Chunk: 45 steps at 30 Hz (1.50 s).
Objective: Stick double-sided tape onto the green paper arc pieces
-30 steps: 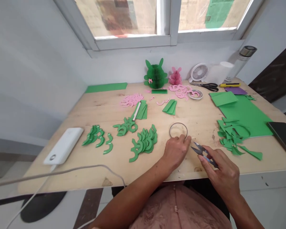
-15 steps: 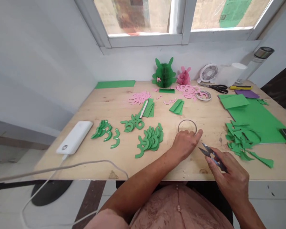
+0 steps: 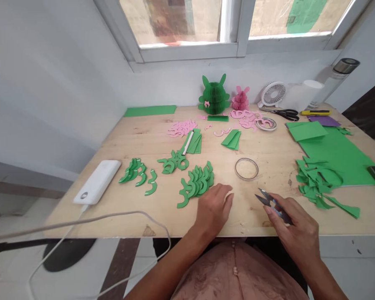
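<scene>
My right hand [image 3: 295,225] is closed around a pair of thread snips [image 3: 274,206], whose blades are apart and point up and left. My left hand [image 3: 214,210] rests low over the table beside a fanned row of green scalloped paper pieces [image 3: 195,182]. Its thumb and forefinger are apart, with nothing visible between them; the other fingers are partly hidden. Between and beyond my hands lies a thin roll of tape [image 3: 236,168], flat on the wood, with a short loose end at its lower right.
Green pieces with white strips [image 3: 151,183] lie left, near a white power bank [image 3: 97,182] with a cable. Green scraps [image 3: 315,179] and green sheets [image 3: 346,154] are at right. Behind are pink cutouts [image 3: 183,128], a green paper figure [image 3: 215,98], black scissors [image 3: 287,114] and a small fan [image 3: 273,94].
My left hand has come away from the tape roll, moving left and toward me, to the green scalloped pieces. The snips in my right hand have shifted slightly left.
</scene>
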Each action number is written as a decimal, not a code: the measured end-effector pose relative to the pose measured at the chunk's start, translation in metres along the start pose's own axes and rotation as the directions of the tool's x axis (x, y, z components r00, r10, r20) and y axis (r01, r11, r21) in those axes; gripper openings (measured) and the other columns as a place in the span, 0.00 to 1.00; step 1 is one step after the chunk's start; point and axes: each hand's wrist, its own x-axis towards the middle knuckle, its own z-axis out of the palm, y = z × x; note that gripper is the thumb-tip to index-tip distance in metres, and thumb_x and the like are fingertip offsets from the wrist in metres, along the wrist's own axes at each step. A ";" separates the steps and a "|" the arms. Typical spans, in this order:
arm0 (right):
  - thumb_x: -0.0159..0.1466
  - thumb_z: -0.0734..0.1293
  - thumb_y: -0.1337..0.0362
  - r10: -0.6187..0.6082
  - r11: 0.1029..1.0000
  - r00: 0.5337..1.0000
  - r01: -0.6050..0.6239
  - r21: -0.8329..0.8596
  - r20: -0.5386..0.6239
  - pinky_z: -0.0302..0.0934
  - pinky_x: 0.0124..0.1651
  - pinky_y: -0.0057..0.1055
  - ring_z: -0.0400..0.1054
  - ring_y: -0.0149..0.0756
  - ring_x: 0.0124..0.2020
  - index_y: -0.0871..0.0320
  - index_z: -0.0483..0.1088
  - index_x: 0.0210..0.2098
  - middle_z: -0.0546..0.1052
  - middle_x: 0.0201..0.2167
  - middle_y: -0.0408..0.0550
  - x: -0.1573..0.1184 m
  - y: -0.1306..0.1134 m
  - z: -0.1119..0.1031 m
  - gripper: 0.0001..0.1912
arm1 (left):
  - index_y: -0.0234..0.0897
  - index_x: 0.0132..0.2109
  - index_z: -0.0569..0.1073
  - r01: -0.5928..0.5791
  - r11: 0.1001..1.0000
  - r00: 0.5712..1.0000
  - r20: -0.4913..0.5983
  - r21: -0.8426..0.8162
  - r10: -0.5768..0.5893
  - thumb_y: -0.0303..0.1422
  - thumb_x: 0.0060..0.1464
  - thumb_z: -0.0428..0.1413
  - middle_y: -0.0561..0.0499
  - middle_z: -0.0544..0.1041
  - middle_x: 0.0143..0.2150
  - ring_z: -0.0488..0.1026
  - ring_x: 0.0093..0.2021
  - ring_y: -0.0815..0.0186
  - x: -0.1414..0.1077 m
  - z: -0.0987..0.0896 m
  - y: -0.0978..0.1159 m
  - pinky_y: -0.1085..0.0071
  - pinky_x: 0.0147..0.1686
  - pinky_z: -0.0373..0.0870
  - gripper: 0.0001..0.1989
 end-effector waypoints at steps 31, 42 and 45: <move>0.64 0.63 0.59 -0.343 0.932 0.910 0.361 -0.042 0.232 0.57 0.31 0.28 0.67 0.33 0.27 0.61 0.71 0.45 0.73 0.27 0.47 0.011 -0.029 0.015 0.14 | 0.33 0.31 0.74 0.662 0.311 0.743 0.542 -0.682 -0.393 0.41 0.46 0.60 0.52 0.71 0.22 0.67 0.24 0.71 -0.008 -0.040 0.001 0.77 0.20 0.60 0.13; 0.64 0.64 0.58 -0.364 0.919 0.896 0.390 -0.060 0.254 0.55 0.31 0.29 0.65 0.33 0.27 0.61 0.71 0.45 0.72 0.26 0.47 0.011 -0.027 0.015 0.15 | 0.34 0.29 0.73 0.580 0.588 0.814 0.413 -0.563 -0.408 0.36 0.50 0.55 0.53 0.71 0.22 0.65 0.23 0.71 -0.009 -0.038 0.005 0.76 0.22 0.59 0.09; 0.64 0.63 0.58 -0.356 0.919 0.892 0.388 -0.067 0.279 0.55 0.31 0.29 0.65 0.33 0.27 0.61 0.70 0.46 0.72 0.26 0.47 0.010 -0.026 0.015 0.15 | 0.35 0.29 0.73 0.459 0.782 0.884 0.309 -0.421 -0.352 0.32 0.52 0.52 0.54 0.72 0.23 0.64 0.22 0.72 -0.011 -0.037 0.007 0.76 0.23 0.59 0.08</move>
